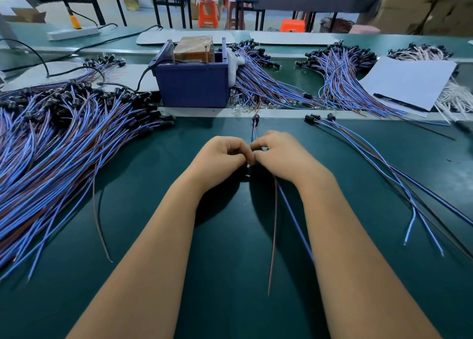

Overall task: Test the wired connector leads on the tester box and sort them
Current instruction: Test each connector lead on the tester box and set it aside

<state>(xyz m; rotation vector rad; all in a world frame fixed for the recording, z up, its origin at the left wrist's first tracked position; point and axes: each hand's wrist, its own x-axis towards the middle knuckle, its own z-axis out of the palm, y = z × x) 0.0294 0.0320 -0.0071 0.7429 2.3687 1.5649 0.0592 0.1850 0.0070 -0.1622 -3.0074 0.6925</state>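
Two hands, left hand (220,157) and right hand (279,154), pinching thin blue-and-brown lead (275,210); black connector (255,118) pointing toward 12 o'clock; no legible writing.

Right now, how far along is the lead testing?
Early, by the look of it. Done, probably: a small group of leads laid apart on the right. In hand: one lead, pinched by left hand and right hand, in front of the blue tester box. Left: the big pile on the left, apparently untested.
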